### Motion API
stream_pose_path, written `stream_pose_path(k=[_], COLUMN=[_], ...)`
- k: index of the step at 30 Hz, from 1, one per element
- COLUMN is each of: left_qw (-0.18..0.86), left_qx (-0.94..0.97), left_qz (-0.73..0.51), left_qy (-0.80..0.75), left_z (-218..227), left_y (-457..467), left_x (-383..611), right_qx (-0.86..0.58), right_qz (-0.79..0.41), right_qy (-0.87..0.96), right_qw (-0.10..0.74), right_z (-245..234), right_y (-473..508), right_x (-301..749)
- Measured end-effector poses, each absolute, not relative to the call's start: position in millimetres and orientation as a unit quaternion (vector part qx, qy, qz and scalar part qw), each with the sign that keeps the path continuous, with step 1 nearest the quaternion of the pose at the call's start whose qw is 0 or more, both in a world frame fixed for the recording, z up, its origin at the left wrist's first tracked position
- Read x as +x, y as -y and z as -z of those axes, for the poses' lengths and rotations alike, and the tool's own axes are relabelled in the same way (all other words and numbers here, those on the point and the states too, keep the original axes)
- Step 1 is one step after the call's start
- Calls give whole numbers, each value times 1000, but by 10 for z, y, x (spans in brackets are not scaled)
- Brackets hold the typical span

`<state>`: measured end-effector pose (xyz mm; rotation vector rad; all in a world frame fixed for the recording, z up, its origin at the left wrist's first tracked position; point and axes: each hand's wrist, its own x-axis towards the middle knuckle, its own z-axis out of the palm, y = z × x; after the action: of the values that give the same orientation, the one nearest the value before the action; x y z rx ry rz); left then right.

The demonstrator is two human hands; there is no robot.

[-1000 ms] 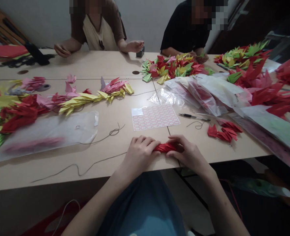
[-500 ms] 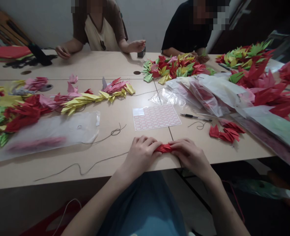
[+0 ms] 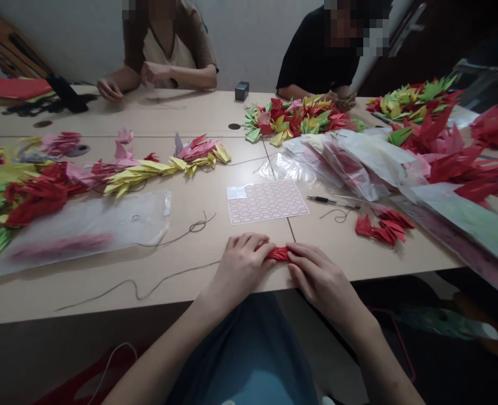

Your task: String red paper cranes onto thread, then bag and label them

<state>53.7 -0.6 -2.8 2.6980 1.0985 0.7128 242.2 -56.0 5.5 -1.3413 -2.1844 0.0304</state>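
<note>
Near the table's front edge, my left hand (image 3: 241,263) is closed round the left part of a compact strand of red folded paper (image 3: 279,255), which looks like paper cranes pressed together. Its right end sits between the thumb and fingers of my right hand (image 3: 318,271). Only a short middle stretch shows between the two hands. A thin dark cord (image 3: 164,279) runs leftward over the table from beside my left hand. Beyond my hands lies a sheet of red-bordered labels (image 3: 268,203). Loose red folded papers (image 3: 386,226) rest to the right.
A black pen (image 3: 332,201) lies right of the labels. Translucent plastic bags (image 3: 350,157) and piles of coloured folded paper (image 3: 299,119) spread across the right. At left are a long bag (image 3: 101,216) and a yellow paper strand (image 3: 148,171). Two people sit opposite.
My right hand has shifted slightly left along the red strand; my left hand stays closed round it. Across the table, one person's hand has moved away from the small dark box toward their chest.
</note>
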Motion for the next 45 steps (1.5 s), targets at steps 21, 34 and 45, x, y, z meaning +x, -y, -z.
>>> stream_pose_path(k=[21, 34, 45], left_qw=[44, 1, -9], left_qx=[942, 876, 875], left_qz=[-105, -157, -172], left_qy=[-315, -456, -452], left_z=[3, -28, 112], left_y=[78, 519, 471], left_x=[416, 425, 441], right_qx=[-566, -589, -614], right_qz=[134, 96, 52], right_qy=[797, 787, 766], right_qw=[161, 154, 184], right_z=[305, 260, 223], right_y=[782, 805, 812], right_x=[2034, 1999, 1943])
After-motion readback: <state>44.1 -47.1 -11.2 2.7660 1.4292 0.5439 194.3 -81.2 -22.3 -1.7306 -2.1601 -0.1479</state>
